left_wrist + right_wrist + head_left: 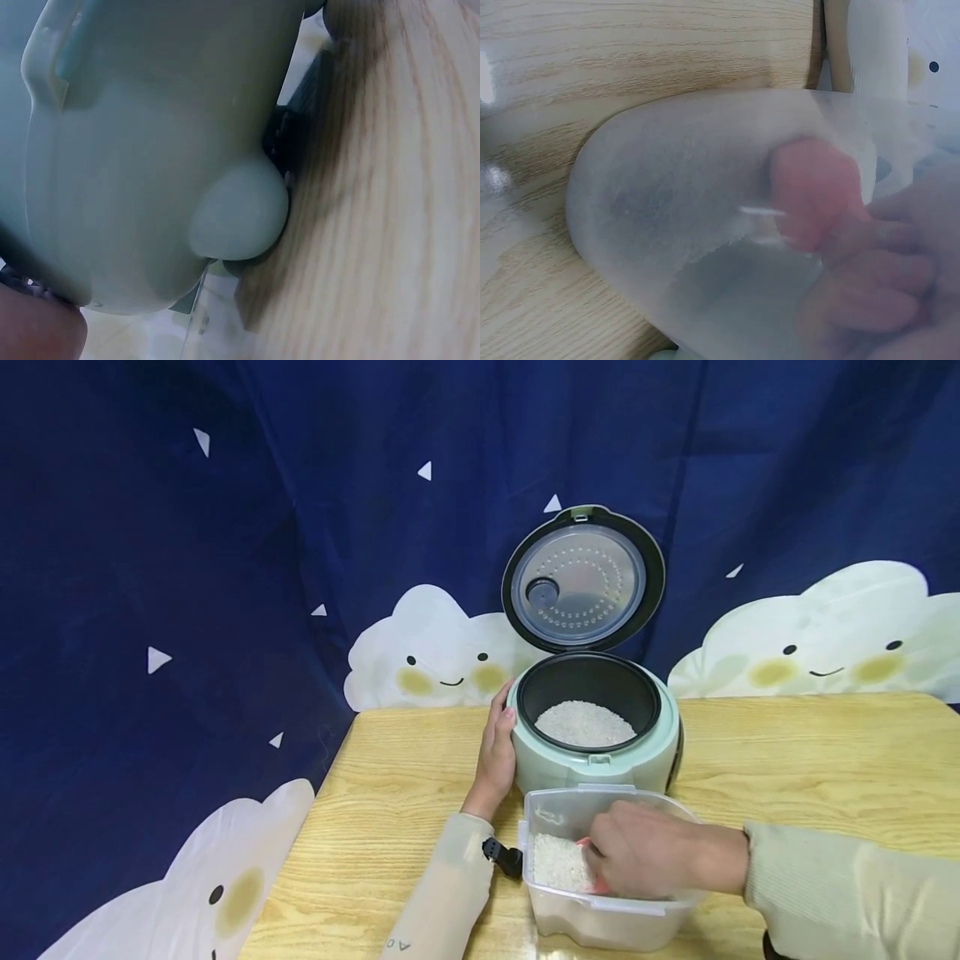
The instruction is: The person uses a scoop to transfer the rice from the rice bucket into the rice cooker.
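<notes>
A mint-green rice cooker (551, 768) stands with its lid (592, 572) raised and white rice (585, 724) in its black inner pot (618, 679). My left hand (495, 756) rests against the cooker's left side, fingers along the wall; a bit of that hand (37, 322) shows in the left wrist view. Directly in front sits a clear plastic bin (600, 928) with more rice (557, 860) at its left. Reaching into the bin, my right hand (648, 847) grips a red scoop (814, 191), seen through the cloudy wall in the right wrist view. From above, my knuckles hide most of the scoop.
Both containers stand on a wood-grain table (405, 768). A small black clip-like piece (504, 857) lies by my left sleeve, close to the bin's left wall. Behind the table hangs a dark blue curtain (375, 527) with smiling clouds.
</notes>
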Action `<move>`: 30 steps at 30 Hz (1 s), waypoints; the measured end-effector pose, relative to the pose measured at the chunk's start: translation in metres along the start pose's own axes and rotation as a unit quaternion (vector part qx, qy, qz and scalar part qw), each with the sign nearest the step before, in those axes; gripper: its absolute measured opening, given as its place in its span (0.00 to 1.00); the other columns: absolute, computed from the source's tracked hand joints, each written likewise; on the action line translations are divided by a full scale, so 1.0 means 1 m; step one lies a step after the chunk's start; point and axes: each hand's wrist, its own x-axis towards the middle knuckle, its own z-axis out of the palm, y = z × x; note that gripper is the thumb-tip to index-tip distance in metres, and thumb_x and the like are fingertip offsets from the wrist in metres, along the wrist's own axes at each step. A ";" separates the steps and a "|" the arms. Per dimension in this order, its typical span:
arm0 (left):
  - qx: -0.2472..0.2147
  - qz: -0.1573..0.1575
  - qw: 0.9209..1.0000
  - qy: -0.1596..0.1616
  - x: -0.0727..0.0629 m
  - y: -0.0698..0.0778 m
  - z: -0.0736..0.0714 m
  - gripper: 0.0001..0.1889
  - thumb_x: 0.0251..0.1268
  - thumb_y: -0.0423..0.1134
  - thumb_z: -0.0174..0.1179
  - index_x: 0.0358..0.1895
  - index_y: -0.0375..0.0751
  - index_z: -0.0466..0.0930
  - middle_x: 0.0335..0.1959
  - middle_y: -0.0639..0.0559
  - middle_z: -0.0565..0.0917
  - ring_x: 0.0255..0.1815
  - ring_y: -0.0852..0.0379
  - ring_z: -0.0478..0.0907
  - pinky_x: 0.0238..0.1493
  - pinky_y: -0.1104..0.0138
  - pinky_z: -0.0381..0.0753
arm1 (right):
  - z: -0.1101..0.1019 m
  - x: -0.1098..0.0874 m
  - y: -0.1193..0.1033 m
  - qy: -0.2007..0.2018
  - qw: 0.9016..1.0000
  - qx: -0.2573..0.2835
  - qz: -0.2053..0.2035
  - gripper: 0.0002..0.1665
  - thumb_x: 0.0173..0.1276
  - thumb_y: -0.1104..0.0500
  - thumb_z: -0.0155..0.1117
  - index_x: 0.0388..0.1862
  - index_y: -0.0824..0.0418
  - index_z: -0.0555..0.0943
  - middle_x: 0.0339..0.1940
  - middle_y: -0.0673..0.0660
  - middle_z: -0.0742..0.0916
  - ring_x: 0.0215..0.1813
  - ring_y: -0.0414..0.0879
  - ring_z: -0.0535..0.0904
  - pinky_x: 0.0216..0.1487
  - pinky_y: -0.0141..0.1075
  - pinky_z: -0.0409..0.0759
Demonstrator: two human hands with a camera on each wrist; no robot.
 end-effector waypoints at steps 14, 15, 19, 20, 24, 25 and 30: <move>0.003 -0.001 1.000 0.005 -0.001 0.000 0.000 0.31 0.79 0.46 0.34 0.81 0.47 0.58 0.81 0.50 0.66 0.81 0.50 0.63 0.84 0.51 0.59 | -0.004 0.003 -0.002 -0.037 0.998 0.022 0.039 0.26 0.68 0.49 0.61 0.08 0.43 0.73 0.07 0.36 0.70 0.14 0.35 0.66 0.17 0.31 0.56; 0.002 0.000 1.000 0.005 0.000 0.001 0.000 0.31 0.79 0.47 0.34 0.81 0.46 0.58 0.81 0.50 0.66 0.81 0.50 0.63 0.84 0.51 0.59 | -0.004 0.003 -0.002 -0.036 0.998 0.024 0.040 0.25 0.67 0.50 0.62 0.08 0.43 0.72 0.07 0.36 0.70 0.14 0.34 0.66 0.17 0.31 0.55; 0.001 0.000 1.000 0.006 0.000 0.001 0.000 0.31 0.79 0.47 0.34 0.81 0.45 0.58 0.81 0.50 0.66 0.82 0.49 0.63 0.84 0.50 0.58 | -0.004 0.004 -0.003 -0.040 0.998 0.031 0.048 0.23 0.65 0.49 0.62 0.09 0.43 0.73 0.07 0.37 0.70 0.15 0.35 0.66 0.17 0.31 0.57; -0.001 0.001 1.000 0.006 0.000 0.001 0.000 0.31 0.79 0.47 0.34 0.81 0.45 0.57 0.81 0.50 0.66 0.82 0.49 0.63 0.84 0.50 0.58 | -0.005 0.005 -0.003 -0.043 0.997 0.034 0.048 0.23 0.65 0.48 0.63 0.09 0.43 0.74 0.07 0.37 0.70 0.15 0.35 0.66 0.17 0.31 0.57; -0.001 0.000 1.000 0.004 -0.001 0.001 0.000 0.31 0.79 0.47 0.34 0.81 0.46 0.58 0.81 0.50 0.66 0.82 0.49 0.63 0.84 0.50 0.58 | -0.005 0.007 -0.002 -0.048 0.996 0.051 0.049 0.21 0.64 0.49 0.62 0.10 0.42 0.76 0.07 0.37 0.71 0.15 0.35 0.67 0.17 0.31 0.58; -0.002 -0.001 1.000 0.003 -0.001 0.001 0.000 0.31 0.79 0.47 0.34 0.82 0.46 0.58 0.81 0.50 0.66 0.82 0.49 0.63 0.84 0.50 0.58 | -0.005 0.007 -0.002 -0.048 0.996 0.056 0.048 0.21 0.64 0.49 0.62 0.10 0.42 0.77 0.07 0.37 0.71 0.14 0.35 0.68 0.17 0.30 0.58; -0.002 -0.002 1.000 0.000 -0.001 0.000 0.000 0.31 0.79 0.47 0.34 0.82 0.46 0.57 0.82 0.51 0.65 0.82 0.50 0.62 0.85 0.51 0.58 | -0.004 0.009 -0.001 -0.046 0.996 0.071 0.039 0.21 0.63 0.52 0.62 0.09 0.43 0.79 0.06 0.36 0.69 0.13 0.33 0.65 0.16 0.30 0.56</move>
